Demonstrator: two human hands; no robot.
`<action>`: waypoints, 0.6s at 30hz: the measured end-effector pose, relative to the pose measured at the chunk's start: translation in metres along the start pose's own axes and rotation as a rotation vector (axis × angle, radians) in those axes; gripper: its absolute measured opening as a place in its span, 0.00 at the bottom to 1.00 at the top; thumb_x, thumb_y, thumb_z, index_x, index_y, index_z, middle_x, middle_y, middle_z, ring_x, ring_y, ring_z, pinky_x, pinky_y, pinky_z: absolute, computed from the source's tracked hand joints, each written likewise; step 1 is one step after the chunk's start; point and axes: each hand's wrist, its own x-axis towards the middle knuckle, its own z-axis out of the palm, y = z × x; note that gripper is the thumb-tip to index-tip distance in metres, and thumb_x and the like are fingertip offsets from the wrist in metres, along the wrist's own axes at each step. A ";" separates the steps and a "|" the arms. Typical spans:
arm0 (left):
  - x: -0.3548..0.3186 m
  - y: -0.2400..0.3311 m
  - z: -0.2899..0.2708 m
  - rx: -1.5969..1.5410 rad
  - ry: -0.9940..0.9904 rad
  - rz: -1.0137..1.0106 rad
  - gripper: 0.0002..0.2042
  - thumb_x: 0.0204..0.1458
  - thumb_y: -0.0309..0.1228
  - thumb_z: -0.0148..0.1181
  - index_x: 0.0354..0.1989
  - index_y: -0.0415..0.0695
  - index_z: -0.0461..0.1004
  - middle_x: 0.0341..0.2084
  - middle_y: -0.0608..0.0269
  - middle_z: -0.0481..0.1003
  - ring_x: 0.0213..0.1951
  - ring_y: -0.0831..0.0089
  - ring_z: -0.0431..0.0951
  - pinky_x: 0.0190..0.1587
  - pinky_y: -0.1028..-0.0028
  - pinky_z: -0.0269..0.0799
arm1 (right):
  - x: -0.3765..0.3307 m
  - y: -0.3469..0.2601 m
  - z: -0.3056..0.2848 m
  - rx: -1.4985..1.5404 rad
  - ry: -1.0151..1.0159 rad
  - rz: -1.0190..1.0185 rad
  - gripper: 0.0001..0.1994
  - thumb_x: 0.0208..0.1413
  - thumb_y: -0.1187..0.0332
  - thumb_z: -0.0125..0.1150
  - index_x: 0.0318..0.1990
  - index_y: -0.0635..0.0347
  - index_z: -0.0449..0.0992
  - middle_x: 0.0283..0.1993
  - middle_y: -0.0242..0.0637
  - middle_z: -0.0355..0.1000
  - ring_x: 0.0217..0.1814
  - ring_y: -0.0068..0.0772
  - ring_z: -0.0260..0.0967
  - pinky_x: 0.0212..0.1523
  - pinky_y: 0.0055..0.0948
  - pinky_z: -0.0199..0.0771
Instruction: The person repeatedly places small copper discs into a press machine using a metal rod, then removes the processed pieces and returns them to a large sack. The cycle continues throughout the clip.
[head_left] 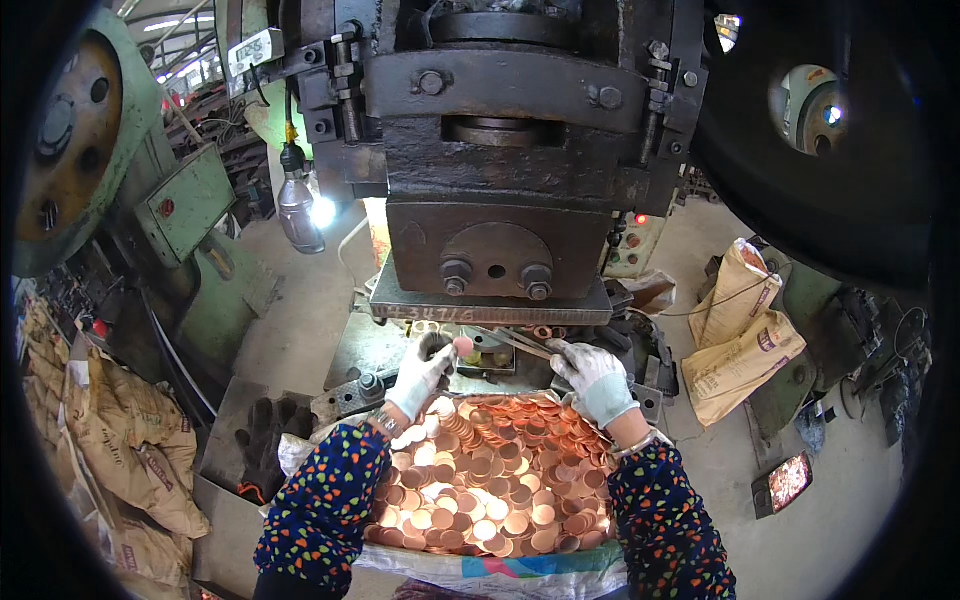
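My left hand (420,376), in a white glove, pinches a round copper disc (464,346) at the front of the press die. My right hand (598,384), gloved too, is closed around long metal tweezers (526,343), whose tips point left into the die area close to the disc. Below both hands lies a heap of copper discs (480,495) in a white woven sack (480,568), spread open between my forearms. Over the hands hangs the dark steel ram (497,250) of a press. A few small rings lie behind the tweezers, partly hidden.
A lit lamp (322,212) hangs beside a dark bottle (299,212) left of the ram. Dark gloves (268,440) lie on a metal surface at left. Paper sacks stand left (130,450) and right (745,365). A phone-like screen (790,482) sits at lower right.
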 end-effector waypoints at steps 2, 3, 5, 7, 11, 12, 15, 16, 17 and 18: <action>-0.022 0.011 -0.008 0.002 -0.124 0.020 0.06 0.55 0.30 0.56 0.38 0.42 0.69 0.22 0.71 0.69 0.20 0.84 0.66 0.22 0.82 0.64 | 0.002 -0.003 -0.004 -0.136 -0.023 -0.068 0.30 0.40 0.66 0.66 0.55 0.50 0.66 0.52 0.30 0.66 0.52 0.31 0.67 0.48 0.30 0.71; -0.034 0.014 -0.011 0.016 -0.151 0.000 0.08 0.54 0.30 0.56 0.38 0.41 0.69 0.24 0.70 0.69 0.21 0.84 0.67 0.22 0.82 0.64 | 0.000 -0.004 -0.007 -0.107 -0.025 -0.038 0.30 0.40 0.66 0.66 0.55 0.50 0.66 0.53 0.29 0.66 0.52 0.31 0.67 0.48 0.30 0.71; -0.055 0.022 -0.023 0.092 -0.260 -0.047 0.09 0.55 0.31 0.56 0.39 0.40 0.69 0.25 0.69 0.69 0.23 0.84 0.68 0.23 0.82 0.65 | -0.005 -0.006 -0.012 -0.153 -0.065 -0.029 0.29 0.39 0.66 0.67 0.54 0.50 0.66 0.53 0.29 0.65 0.52 0.31 0.67 0.48 0.29 0.71; -0.079 0.024 -0.027 0.114 -0.287 0.008 0.09 0.55 0.31 0.55 0.37 0.39 0.67 0.23 0.68 0.68 0.22 0.82 0.68 0.26 0.81 0.67 | -0.010 -0.005 -0.018 0.018 -0.083 0.081 0.26 0.40 0.64 0.65 0.52 0.50 0.67 0.54 0.27 0.64 0.52 0.30 0.67 0.48 0.29 0.71; -0.123 0.032 -0.038 0.090 -0.303 -0.130 0.12 0.55 0.32 0.57 0.43 0.38 0.68 0.28 0.69 0.71 0.28 0.83 0.70 0.30 0.81 0.70 | -0.015 -0.006 -0.022 0.037 -0.084 0.141 0.23 0.42 0.62 0.64 0.49 0.50 0.70 0.56 0.25 0.64 0.51 0.28 0.67 0.48 0.28 0.71; -0.130 0.033 -0.039 0.132 -0.286 -0.138 0.12 0.55 0.31 0.57 0.43 0.38 0.69 0.28 0.68 0.71 0.29 0.83 0.70 0.33 0.82 0.70 | -0.015 -0.006 -0.021 0.042 -0.103 0.163 0.23 0.42 0.62 0.64 0.49 0.50 0.69 0.56 0.25 0.64 0.51 0.28 0.67 0.48 0.28 0.71; -0.139 0.033 -0.041 0.233 -0.283 -0.083 0.12 0.55 0.31 0.58 0.43 0.38 0.70 0.32 0.70 0.72 0.31 0.85 0.70 0.36 0.82 0.69 | -0.018 -0.005 -0.015 0.027 -0.024 0.166 0.23 0.45 0.63 0.61 0.52 0.48 0.68 0.45 0.30 0.69 0.44 0.31 0.71 0.42 0.29 0.73; -0.140 0.031 -0.042 0.254 -0.263 -0.088 0.12 0.55 0.31 0.58 0.43 0.38 0.70 0.32 0.70 0.72 0.32 0.84 0.71 0.37 0.82 0.69 | -0.020 -0.005 -0.011 0.054 -0.009 0.200 0.23 0.46 0.63 0.61 0.52 0.47 0.67 0.41 0.31 0.70 0.42 0.32 0.71 0.40 0.30 0.74; -0.138 0.028 -0.043 0.263 -0.251 -0.106 0.12 0.55 0.31 0.58 0.44 0.38 0.70 0.33 0.70 0.72 0.32 0.84 0.71 0.37 0.82 0.70 | -0.022 -0.004 -0.008 0.088 0.025 0.224 0.23 0.47 0.63 0.60 0.53 0.46 0.67 0.38 0.32 0.71 0.39 0.33 0.72 0.38 0.31 0.74; -0.136 0.025 -0.043 0.225 -0.258 -0.099 0.12 0.54 0.31 0.58 0.44 0.38 0.70 0.33 0.70 0.72 0.33 0.84 0.71 0.38 0.82 0.70 | -0.026 -0.003 -0.004 0.109 0.131 0.184 0.23 0.49 0.62 0.59 0.54 0.44 0.66 0.33 0.34 0.72 0.35 0.35 0.73 0.34 0.32 0.74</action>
